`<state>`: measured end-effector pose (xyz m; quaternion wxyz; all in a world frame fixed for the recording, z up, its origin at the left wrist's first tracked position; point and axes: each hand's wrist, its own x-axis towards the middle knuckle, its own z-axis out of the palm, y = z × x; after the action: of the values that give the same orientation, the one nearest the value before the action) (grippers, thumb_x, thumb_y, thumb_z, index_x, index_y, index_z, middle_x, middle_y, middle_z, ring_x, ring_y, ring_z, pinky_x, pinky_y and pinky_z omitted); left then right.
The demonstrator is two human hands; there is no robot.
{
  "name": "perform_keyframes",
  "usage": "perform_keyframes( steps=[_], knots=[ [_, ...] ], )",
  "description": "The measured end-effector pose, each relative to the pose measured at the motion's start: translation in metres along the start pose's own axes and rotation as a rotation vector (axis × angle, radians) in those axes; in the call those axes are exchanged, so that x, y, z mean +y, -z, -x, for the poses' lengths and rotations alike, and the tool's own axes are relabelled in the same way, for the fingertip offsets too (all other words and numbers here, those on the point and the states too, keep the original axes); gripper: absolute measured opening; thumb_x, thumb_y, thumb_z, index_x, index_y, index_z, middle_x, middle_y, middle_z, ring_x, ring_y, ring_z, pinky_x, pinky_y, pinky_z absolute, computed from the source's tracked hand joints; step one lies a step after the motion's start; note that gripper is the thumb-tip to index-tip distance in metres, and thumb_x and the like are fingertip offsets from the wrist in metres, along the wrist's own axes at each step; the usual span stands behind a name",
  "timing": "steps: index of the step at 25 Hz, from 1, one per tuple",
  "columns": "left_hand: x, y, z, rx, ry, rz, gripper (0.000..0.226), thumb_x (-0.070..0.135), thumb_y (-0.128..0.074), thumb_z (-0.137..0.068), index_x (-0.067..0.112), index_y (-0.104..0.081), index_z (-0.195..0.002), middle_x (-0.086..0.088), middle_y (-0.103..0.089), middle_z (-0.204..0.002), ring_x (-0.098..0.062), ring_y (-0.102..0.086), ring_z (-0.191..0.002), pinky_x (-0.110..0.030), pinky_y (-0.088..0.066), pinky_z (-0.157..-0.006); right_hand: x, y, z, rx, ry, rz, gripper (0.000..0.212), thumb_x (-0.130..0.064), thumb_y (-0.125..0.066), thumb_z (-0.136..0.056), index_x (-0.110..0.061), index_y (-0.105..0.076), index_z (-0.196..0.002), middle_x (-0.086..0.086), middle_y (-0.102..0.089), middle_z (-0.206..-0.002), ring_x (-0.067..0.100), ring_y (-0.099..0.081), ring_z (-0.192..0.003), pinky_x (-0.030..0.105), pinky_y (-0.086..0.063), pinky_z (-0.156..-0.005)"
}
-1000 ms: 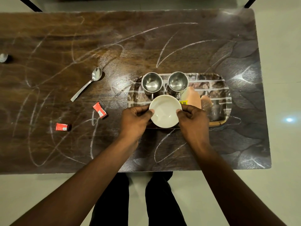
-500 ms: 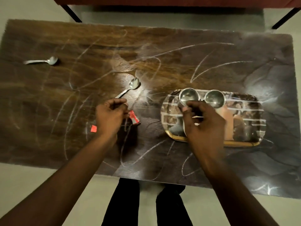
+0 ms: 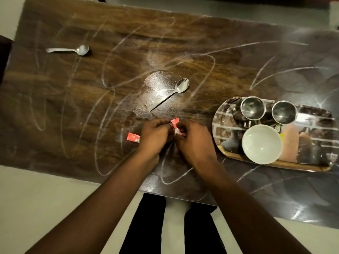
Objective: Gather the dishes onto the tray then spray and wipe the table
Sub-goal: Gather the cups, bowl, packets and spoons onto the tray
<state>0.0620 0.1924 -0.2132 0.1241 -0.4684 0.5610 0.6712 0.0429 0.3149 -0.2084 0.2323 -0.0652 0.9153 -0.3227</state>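
A patterned tray (image 3: pixel 310 167) lies on the right of the dark wooden table (image 3: pixel 128 43). It holds two steel cups (image 3: pixel 252 107) (image 3: pixel 284 112) and a white bowl (image 3: pixel 262 144). My left hand (image 3: pixel 156 136) and my right hand (image 3: pixel 192 142) meet near the table's front edge and both pinch a red sachet (image 3: pixel 175 125) between their fingertips. A second red sachet (image 3: pixel 132 137) lies just left of my left hand. One steel spoon (image 3: pixel 170 93) lies beyond my hands, another spoon (image 3: pixel 68 50) at the far left.
White scribble marks and smears cover the tabletop. An orange bottle shape (image 3: pixel 290 143) shows on the tray right of the bowl, blurred by glare. My legs stand at the table's front edge (image 3: pixel 174 197). Pale floor surrounds the table.
My right hand left the tray and came left to meet my left hand. Both now pinch the red sachet that lay on the table. The view shifted left.
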Motion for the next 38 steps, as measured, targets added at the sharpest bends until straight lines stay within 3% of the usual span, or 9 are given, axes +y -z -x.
perform_keyframes(
  steps=[5, 10, 13, 17, 21, 26, 30, 34, 38],
  knots=[
    [0.009, -0.009, 0.008, -0.044, 0.032, 0.014, 0.041, -0.018, -0.048, -0.091, 0.009, -0.074, -0.078, 0.0, -0.076, -0.06, -0.008, -0.07, -0.053, -0.019, -0.059, -0.058, 0.005, -0.006, -0.005, 0.026, -0.037, -0.003, 0.024, -0.021, -0.072, -0.088, -0.022, -0.067, -0.112, 0.004, -0.076, -0.108, 0.028, -0.073, -0.097, 0.041, -0.059, -0.082],
    [0.015, -0.015, 0.015, -0.088, 0.008, -0.057, 0.03, -0.018, -0.055, -0.091, -0.004, -0.076, -0.107, -0.025, -0.078, -0.098, -0.024, -0.073, -0.081, -0.033, -0.062, -0.084, 0.016, 0.006, -0.003, 0.049, -0.166, -0.295, 0.023, -0.011, -0.072, -0.09, -0.02, -0.075, -0.111, -0.008, -0.078, -0.089, 0.008, -0.075, -0.083, 0.031, -0.063, -0.079],
    [0.019, -0.019, 0.026, -0.105, -0.068, -0.036, 0.026, -0.017, -0.058, -0.093, 0.001, -0.076, -0.098, -0.015, -0.075, -0.082, -0.018, -0.07, -0.069, -0.023, -0.063, -0.07, 0.024, 0.023, 0.003, 0.1, -0.279, -0.599, 0.022, -0.002, -0.073, -0.092, -0.017, -0.076, -0.107, 0.001, -0.081, -0.09, 0.016, -0.079, -0.085, 0.038, -0.067, -0.083],
    [0.023, -0.043, 0.048, -0.167, -0.218, -0.068, 0.027, -0.012, -0.075, -0.086, 0.006, -0.074, -0.106, -0.008, -0.077, -0.079, -0.012, -0.073, -0.065, -0.021, -0.06, -0.06, 0.031, 0.064, 0.023, 0.096, -0.388, -0.959, 0.024, -0.003, -0.077, -0.094, -0.007, -0.073, -0.117, 0.012, -0.083, -0.098, 0.024, -0.081, -0.09, 0.03, -0.065, -0.074],
    [0.032, -0.085, 0.074, -0.239, -0.333, -0.187, 0.027, -0.006, -0.081, -0.083, 0.01, -0.076, -0.103, -0.004, -0.078, -0.079, -0.01, -0.076, -0.069, -0.02, -0.058, -0.063, 0.052, 0.116, 0.052, 0.143, -0.412, -1.118, 0.02, -0.007, -0.075, -0.098, 0.002, -0.073, -0.116, 0.009, -0.081, -0.086, 0.021, -0.08, -0.079, 0.028, -0.066, -0.071],
    [0.018, -0.174, 0.12, -0.373, -0.33, -0.202, 0.024, -0.004, -0.082, -0.084, 0.001, -0.076, -0.107, -0.02, -0.079, -0.091, -0.025, -0.079, -0.076, -0.033, -0.067, -0.072, 0.122, 0.185, 0.084, 0.304, -0.366, -1.045, 0.017, -0.013, -0.075, -0.098, 0.0, -0.077, -0.109, 0.015, -0.081, -0.09, 0.019, -0.077, -0.077, 0.025, -0.063, -0.069],
    [-0.02, -0.242, 0.139, -0.359, -0.287, -0.23, 0.025, -0.006, -0.084, -0.078, 0.009, -0.077, -0.096, -0.01, -0.077, -0.082, -0.022, -0.075, -0.077, -0.041, -0.066, -0.078, 0.189, 0.225, 0.088, 0.325, -0.429, -0.934, 0.016, -0.017, -0.074, -0.099, -0.004, -0.077, -0.107, 0.006, -0.078, -0.086, 0.014, -0.072, -0.075, 0.025, -0.057, -0.063],
    [-0.057, -0.289, 0.147, -0.308, -0.258, -0.282, 0.037, 0.008, -0.083, -0.076, 0.024, -0.079, -0.109, 0.007, -0.079, -0.103, -0.011, -0.075, -0.1, -0.041, -0.062, -0.098, 0.237, 0.232, 0.054, 0.317, -0.428, -0.706, 0.01, -0.011, -0.07, -0.101, -0.007, -0.078, -0.098, 0.022, -0.078, -0.091, 0.023, -0.068, -0.074, 0.041, -0.058, -0.069],
    [-0.067, -0.318, 0.142, -0.284, -0.118, -0.187, 0.033, 0.018, -0.064, -0.071, 0.03, -0.078, -0.098, 0.005, -0.082, -0.101, -0.027, -0.078, -0.101, -0.058, -0.063, -0.091, 0.256, 0.228, 0.01, 0.295, -0.394, -0.591, 0.022, -0.006, -0.069, -0.098, -0.021, -0.072, -0.081, 0.005, -0.071, -0.075, 0.018, -0.064, -0.068, 0.043, -0.058, -0.071]
  ],
)
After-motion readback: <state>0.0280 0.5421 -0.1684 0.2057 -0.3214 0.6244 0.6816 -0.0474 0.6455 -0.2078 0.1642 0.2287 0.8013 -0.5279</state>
